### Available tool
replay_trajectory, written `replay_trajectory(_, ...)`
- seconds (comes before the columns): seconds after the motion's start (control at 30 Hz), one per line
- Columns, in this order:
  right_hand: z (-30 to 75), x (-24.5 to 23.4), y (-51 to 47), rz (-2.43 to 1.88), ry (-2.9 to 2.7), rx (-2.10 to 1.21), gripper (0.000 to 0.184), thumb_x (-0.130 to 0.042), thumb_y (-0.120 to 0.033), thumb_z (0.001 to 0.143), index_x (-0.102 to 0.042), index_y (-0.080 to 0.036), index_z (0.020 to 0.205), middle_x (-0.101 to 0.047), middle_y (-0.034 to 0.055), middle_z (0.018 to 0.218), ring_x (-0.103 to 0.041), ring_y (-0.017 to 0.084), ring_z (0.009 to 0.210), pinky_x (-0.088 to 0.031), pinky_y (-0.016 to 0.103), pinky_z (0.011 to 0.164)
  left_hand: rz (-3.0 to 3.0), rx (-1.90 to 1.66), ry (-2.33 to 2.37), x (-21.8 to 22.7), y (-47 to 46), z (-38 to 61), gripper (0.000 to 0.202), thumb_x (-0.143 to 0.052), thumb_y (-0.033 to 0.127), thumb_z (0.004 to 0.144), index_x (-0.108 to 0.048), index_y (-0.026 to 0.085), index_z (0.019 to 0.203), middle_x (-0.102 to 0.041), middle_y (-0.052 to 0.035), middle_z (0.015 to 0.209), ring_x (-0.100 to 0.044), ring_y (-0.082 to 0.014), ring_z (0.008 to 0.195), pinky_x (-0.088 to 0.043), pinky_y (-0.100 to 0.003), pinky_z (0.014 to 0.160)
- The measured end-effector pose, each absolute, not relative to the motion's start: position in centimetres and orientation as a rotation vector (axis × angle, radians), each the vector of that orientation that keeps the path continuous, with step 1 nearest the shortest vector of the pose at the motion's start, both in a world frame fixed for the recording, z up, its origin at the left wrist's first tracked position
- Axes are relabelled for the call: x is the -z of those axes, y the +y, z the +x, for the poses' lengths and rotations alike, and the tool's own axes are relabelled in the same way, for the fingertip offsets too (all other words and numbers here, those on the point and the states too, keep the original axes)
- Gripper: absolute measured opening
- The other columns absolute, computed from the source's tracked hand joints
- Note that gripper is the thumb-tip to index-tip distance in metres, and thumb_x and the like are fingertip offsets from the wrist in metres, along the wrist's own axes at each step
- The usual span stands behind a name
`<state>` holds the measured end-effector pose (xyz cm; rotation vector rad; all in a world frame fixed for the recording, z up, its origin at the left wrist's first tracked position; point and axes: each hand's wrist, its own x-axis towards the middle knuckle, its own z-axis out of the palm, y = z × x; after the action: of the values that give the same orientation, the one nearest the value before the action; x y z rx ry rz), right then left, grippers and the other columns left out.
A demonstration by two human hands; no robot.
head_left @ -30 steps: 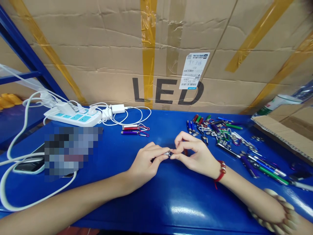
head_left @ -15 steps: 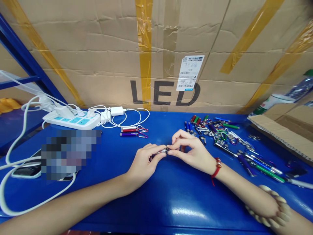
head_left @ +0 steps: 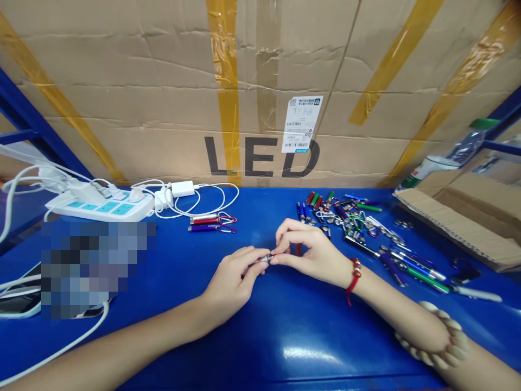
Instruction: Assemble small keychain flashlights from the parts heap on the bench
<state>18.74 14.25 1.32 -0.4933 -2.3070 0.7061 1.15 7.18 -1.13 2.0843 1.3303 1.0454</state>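
Note:
My left hand and my right hand meet at the middle of the blue table. Between their pinched fingertips is a small silver-tipped keychain flashlight, lying almost level; the left fingers wrap its body, the right fingertips pinch its end. Something red shows under my right palm, too hidden to name. A red bead bracelet is on my right wrist and a pale bead bracelet on the forearm.
A heap of coloured mini flashlights and carabiner clips lies to the right. Two finished flashlights lie behind my left hand. A white power strip with chargers and cables is at the left; a taped LED carton stands behind; a cardboard box at right.
The view has shifted so everything sits a little further left and lower. Both hands stay pinched on the flashlight, with only small finger movement.

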Motion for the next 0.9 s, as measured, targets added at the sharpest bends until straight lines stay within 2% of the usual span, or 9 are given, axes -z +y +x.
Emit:
replay_trajectory(0.13, 18.84, -1.64, 14.36, -0.530, -2.261, -0.802, 0.017, -0.069, -0.030, 0.071, -0.064, -0.014, 0.069, -0.052, 0.0027, 0.076, -0.047, 0.007, 0.061, -0.038, 0.019, 0.049, 2.101, -1.044, 1.292, 1.06, 7.15, 1.19, 0.022, -0.040, 0.017, 0.088, -0.061, 0.016, 0.092, -0.058, -0.0013, 0.070, -0.053, -0.0118, 0.066, -0.040, -0.021, 0.061)
replay_trajectory(0.27, 18.94, -1.87, 14.43, -0.525, -2.249, -0.891, 0.018, -0.071, -0.031, 0.068, -0.064, -0.014, 0.068, -0.052, 0.0021, 0.075, -0.047, 0.007, 0.060, -0.041, 0.019, 0.052, 2.112, -1.034, 1.290, 0.99, 7.11, 1.28, 0.022, -0.040, 0.019, 0.088, -0.061, 0.017, 0.092, -0.059, -0.0018, 0.073, -0.054, -0.0129, 0.068, -0.041, -0.022, 0.065)
replay_trajectory(0.47, 18.94, -2.03, 14.50, -0.594, -2.264, -0.989, 0.027, -0.070, -0.041, 0.066, -0.065, -0.014, 0.067, -0.052, 0.0025, 0.076, -0.047, 0.007, 0.059, -0.042, 0.020, 0.053, 2.113, -1.028, 1.316, 0.96, 7.05, 1.30, 0.024, -0.039, 0.021, 0.089, -0.061, 0.017, 0.097, -0.060, -0.0029, 0.075, -0.054, -0.0133, 0.069, -0.042, -0.023, 0.065)
replay_trajectory(0.57, 18.96, -2.04, 14.63, -0.610, -2.259, -1.053, 0.026, -0.072, -0.039, 0.064, -0.066, -0.014, 0.067, -0.053, 0.0020, 0.075, -0.047, 0.006, 0.059, -0.041, 0.020, 0.053, 2.123, -1.019, 1.325, 0.92, 7.08, 1.33, 0.024, -0.038, 0.021, 0.089, -0.060, 0.018, 0.097, -0.060, -0.0023, 0.076, -0.054, -0.0133, 0.069, -0.041, -0.023, 0.066)
replay_trajectory(0.67, 19.00, -1.94, 14.82, -0.632, -2.246, -1.130, 0.022, -0.073, -0.034, 0.064, -0.066, -0.014, 0.065, -0.053, 0.0012, 0.073, -0.047, 0.006, 0.058, -0.040, 0.019, 0.054, 2.055, -0.966, 1.338, 0.87, 7.04, 1.35, 0.019, -0.039, 0.021, 0.088, -0.057, 0.017, 0.090, -0.059, -0.0002, 0.072, -0.053, -0.0115, 0.063, -0.040, -0.021, 0.062)
replay_trajectory(0.77, 18.95, -1.75, 14.98, -0.712, -2.205, -1.257, 0.023, -0.076, -0.031, 0.060, -0.062, -0.012, 0.063, -0.053, 0.0002, 0.071, -0.046, 0.006, 0.057, -0.038, 0.019, 0.053, 2.020, -0.923, 1.362, 0.89, 6.92, 1.31, 0.015, -0.040, 0.021, 0.087, -0.054, 0.017, 0.085, -0.058, 0.0004, 0.072, -0.051, -0.0107, 0.060, -0.039, -0.020, 0.059)
replay_trajectory(0.9, 18.74, -1.44, 14.95, -0.871, -2.078, -1.462, 0.042, -0.082, -0.027, 0.044, -0.050, -0.013, 0.067, -0.049, -0.0041, 0.063, -0.044, 0.006, 0.053, -0.033, 0.019, 0.048, 2.130, -0.912, 1.307, 0.95, 6.81, 1.24, 0.018, -0.039, 0.018, 0.087, -0.057, 0.018, 0.090, -0.060, -0.0006, 0.078, -0.053, -0.0119, 0.068, -0.040, -0.021, 0.066)
